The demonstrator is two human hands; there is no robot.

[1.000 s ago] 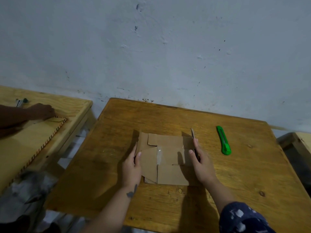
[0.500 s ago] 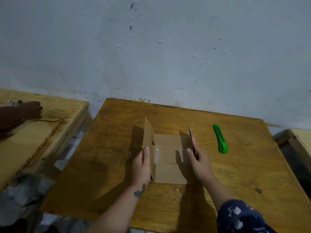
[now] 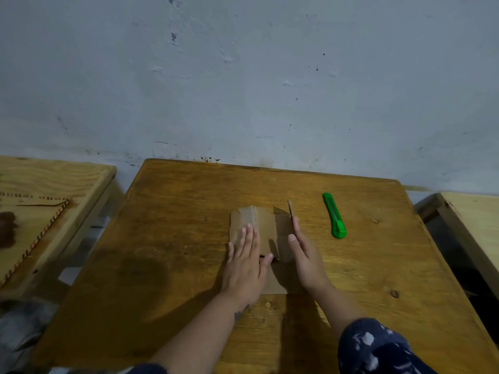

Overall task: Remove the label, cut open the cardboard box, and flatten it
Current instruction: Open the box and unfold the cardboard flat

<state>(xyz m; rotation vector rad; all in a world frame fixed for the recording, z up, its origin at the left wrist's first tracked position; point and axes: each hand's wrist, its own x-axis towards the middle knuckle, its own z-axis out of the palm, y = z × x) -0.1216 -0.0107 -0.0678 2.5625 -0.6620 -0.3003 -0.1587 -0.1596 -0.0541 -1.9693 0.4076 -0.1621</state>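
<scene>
A small brown cardboard box (image 3: 267, 225), cut open, lies mostly flat in the middle of the wooden table (image 3: 175, 211). My left hand (image 3: 247, 263) lies palm down on its left flap, fingers spread and pressing it onto the box. My right hand (image 3: 303, 255) stands on edge along the box's right side, fingers straight, against a right flap (image 3: 289, 207) that sticks up. A green utility knife (image 3: 334, 215) lies on the table to the right of the box, apart from both hands.
A blue-grey wall rises right behind the table. Another wooden table (image 3: 54, 184) at the left carries a cardboard sheet (image 3: 29, 222) and, at the frame edge, part of another person's hand (image 3: 6, 229). A third table edge (image 3: 469, 211) shows at the right.
The left flap, upright half a second ago, is now folded down over the box under my left hand. My right hand stays at the right flap. The other person's hand has slid toward the left edge.
</scene>
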